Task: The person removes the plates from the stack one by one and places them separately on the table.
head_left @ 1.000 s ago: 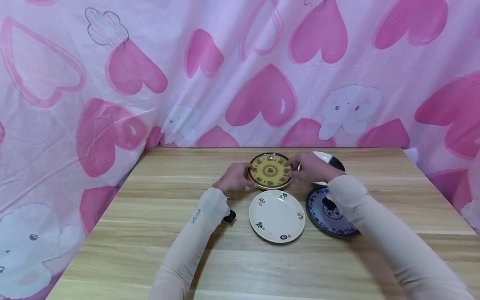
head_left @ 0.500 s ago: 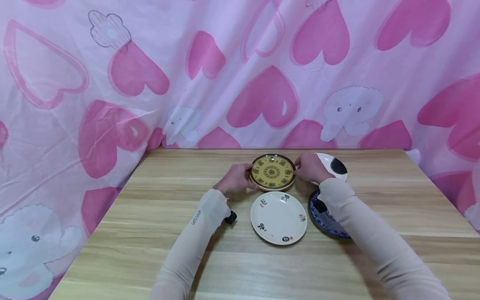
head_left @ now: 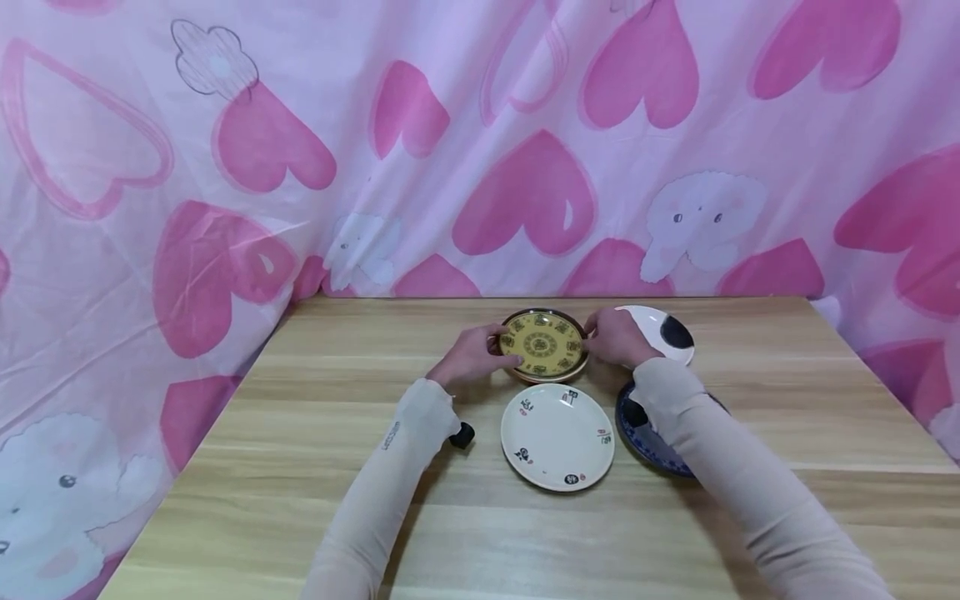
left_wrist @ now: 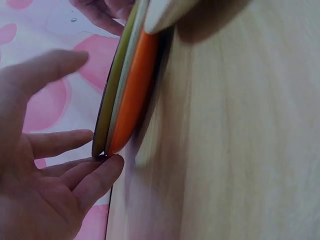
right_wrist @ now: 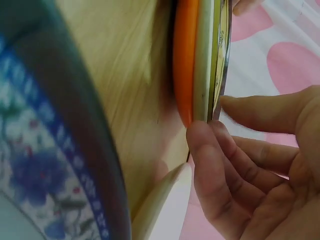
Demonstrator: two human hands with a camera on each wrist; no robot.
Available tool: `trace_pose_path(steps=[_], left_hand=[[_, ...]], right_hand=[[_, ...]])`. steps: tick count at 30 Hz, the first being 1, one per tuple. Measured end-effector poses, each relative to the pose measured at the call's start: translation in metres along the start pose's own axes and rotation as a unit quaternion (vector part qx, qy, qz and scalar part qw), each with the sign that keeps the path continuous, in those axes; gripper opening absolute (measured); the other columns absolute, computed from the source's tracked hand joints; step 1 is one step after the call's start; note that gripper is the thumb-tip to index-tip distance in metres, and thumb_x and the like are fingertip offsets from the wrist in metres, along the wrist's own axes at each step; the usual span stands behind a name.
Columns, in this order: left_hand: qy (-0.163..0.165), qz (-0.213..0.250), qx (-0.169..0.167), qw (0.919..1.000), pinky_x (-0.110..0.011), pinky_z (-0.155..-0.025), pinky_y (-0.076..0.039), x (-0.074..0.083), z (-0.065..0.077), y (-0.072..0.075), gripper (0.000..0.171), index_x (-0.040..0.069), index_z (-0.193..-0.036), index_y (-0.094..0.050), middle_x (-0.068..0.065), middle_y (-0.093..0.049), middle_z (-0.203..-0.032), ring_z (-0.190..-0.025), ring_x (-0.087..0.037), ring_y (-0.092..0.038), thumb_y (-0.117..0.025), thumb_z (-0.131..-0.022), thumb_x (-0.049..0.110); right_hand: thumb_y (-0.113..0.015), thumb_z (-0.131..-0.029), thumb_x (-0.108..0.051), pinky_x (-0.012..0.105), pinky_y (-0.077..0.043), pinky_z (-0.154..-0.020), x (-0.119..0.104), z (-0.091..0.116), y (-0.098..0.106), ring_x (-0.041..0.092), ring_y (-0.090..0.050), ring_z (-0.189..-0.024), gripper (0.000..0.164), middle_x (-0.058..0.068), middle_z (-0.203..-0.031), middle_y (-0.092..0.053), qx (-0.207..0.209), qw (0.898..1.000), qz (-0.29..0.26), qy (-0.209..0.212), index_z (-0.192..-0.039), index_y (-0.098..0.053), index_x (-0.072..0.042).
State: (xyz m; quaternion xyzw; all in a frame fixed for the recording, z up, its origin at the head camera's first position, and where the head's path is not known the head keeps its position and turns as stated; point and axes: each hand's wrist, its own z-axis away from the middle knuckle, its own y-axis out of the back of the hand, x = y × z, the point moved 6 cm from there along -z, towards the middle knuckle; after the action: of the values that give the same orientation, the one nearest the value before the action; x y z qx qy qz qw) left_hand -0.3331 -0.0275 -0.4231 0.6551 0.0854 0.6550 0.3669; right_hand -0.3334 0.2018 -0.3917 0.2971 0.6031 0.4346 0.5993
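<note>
the yellow plate (head_left: 541, 344) lay on the orange plate (left_wrist: 132, 95). the right hand (head_left: 618, 337) pinched its rim, perhaps the lower one too; the left hand (head_left: 469, 355), fingers spread, touched the edge, thumb lifted. this seemed an aligning step; the next move called for evening the edges.

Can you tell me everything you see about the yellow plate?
The yellow plate is round and shiny, like glazed pottery, with a dark rim. Dark marks ring a round pattern in its middle. It lies face up atop a stack, above a pale layer and an orange layer, beyond a white plate. The left hand touches one edge; the right hand has thumb and fingers at the opposite edge.
</note>
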Motion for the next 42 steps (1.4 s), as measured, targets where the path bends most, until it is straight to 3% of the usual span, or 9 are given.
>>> trace_pose_path(steps=[6,14,21,27,30,32,34,37,42], left_hand=[[0.011,0.014,0.004,0.9998,-0.042,-0.118,-0.040,-0.005,0.003,0.000,0.072,0.014,-0.146,-0.050,-0.013,-0.055,-0.147,-0.136,-0.027,-0.053,-0.079,-0.085,0.038],[0.014,0.009,0.013,0.9998,-0.048,-0.122,-0.034,-0.009,0.002,0.004,0.070,0.016,-0.145,-0.052,-0.013,-0.050,-0.152,-0.141,-0.031,-0.044,-0.080,-0.084,0.036],[0.016,0.020,0.016,0.9995,-0.047,-0.120,-0.036,-0.014,0.000,0.005,0.064,0.017,-0.144,-0.054,-0.014,-0.052,-0.148,-0.138,-0.030,-0.047,-0.077,-0.086,0.033],[0.009,0.027,0.019,0.9994,-0.047,-0.120,-0.036,-0.015,0.001,0.008,0.059,0.016,-0.143,-0.054,-0.013,-0.052,-0.149,-0.138,-0.031,-0.048,-0.075,-0.089,0.029],[0.006,0.022,0.020,0.9995,-0.048,-0.123,-0.032,-0.017,0.002,0.010,0.058,0.017,-0.143,-0.055,-0.011,-0.048,-0.154,-0.144,-0.031,-0.042,-0.074,-0.090,0.029],[0.004,0.022,0.020,0.9995,-0.049,-0.124,-0.031,-0.019,0.001,0.011,0.058,0.017,-0.142,-0.055,-0.011,-0.048,-0.155,-0.145,-0.032,-0.040,-0.074,-0.089,0.029],[0.003,0.024,0.020,0.9995,-0.050,-0.124,-0.030,-0.020,0.001,0.011,0.058,0.017,-0.142,-0.056,-0.011,-0.048,-0.155,-0.146,-0.032,-0.040,-0.075,-0.089,0.030],[0.003,0.029,0.020,0.9994,-0.050,-0.124,-0.030,-0.019,0.001,0.012,0.059,0.017,-0.142,-0.056,-0.011,-0.048,-0.155,-0.145,-0.032,-0.040,-0.075,-0.088,0.029],[0.011,0.033,0.022,0.9991,-0.049,-0.123,-0.031,-0.019,0.004,0.015,0.060,0.018,-0.142,-0.056,-0.010,-0.046,-0.156,-0.144,-0.031,-0.041,-0.076,-0.088,0.030]], right_hand=[[-0.063,-0.095,-0.018,0.040,-0.056,-0.084,-0.004,0.001,-0.006,0.009,-0.062,-0.051,0.029,0.016,-0.088,-0.076,-0.005,1.000,-0.010,0.010,-0.111,-0.071,0.005],[-0.059,-0.096,-0.016,0.023,-0.049,-0.058,-0.006,0.000,-0.008,0.009,-0.060,-0.050,0.033,0.011,-0.074,-0.073,-0.024,0.999,-0.030,0.009,-0.121,-0.069,0.003],[-0.054,-0.097,-0.014,0.025,-0.050,-0.067,-0.004,0.003,-0.007,0.010,-0.063,-0.049,0.034,0.008,-0.063,-0.071,-0.040,0.999,-0.017,0.000,-0.126,-0.068,-0.002],[-0.057,-0.097,-0.017,0.023,-0.047,-0.048,-0.003,0.005,-0.009,0.013,-0.062,-0.044,0.037,0.006,-0.051,-0.064,-0.054,0.998,-0.045,-0.005,-0.131,-0.066,-0.005],[-0.060,-0.091,-0.014,0.022,-0.046,-0.048,-0.002,0.004,-0.012,0.010,-0.060,-0.043,0.043,0.006,-0.050,-0.064,-0.058,0.997,-0.042,-0.006,-0.134,-0.064,-0.008],[-0.063,-0.087,-0.012,0.023,-0.048,-0.050,-0.001,0.003,-0.014,0.009,-0.059,-0.044,0.047,0.011,-0.064,-0.071,-0.060,0.997,-0.037,-0.013,-0.134,-0.064,-0.008],[-0.065,-0.083,-0.009,0.023,-0.050,-0.051,0.000,0.003,-0.016,0.009,-0.059,-0.047,0.051,0.017,-0.091,-0.077,-0.064,0.997,-0.032,-0.016,-0.134,-0.064,-0.008],[-0.068,-0.084,-0.010,0.024,-0.053,-0.050,0.000,0.002,-0.020,0.010,-0.063,-0.050,0.051,0.021,-0.131,-0.066,-0.073,0.997,-0.027,-0.024,-0.135,-0.064,-0.008],[-0.067,-0.087,-0.010,0.027,-0.058,-0.056,-0.002,0.002,-0.022,0.011,-0.067,-0.054,0.051,0.021,-0.145,-0.056,-0.082,0.996,-0.022,-0.022,-0.137,-0.061,-0.007]])
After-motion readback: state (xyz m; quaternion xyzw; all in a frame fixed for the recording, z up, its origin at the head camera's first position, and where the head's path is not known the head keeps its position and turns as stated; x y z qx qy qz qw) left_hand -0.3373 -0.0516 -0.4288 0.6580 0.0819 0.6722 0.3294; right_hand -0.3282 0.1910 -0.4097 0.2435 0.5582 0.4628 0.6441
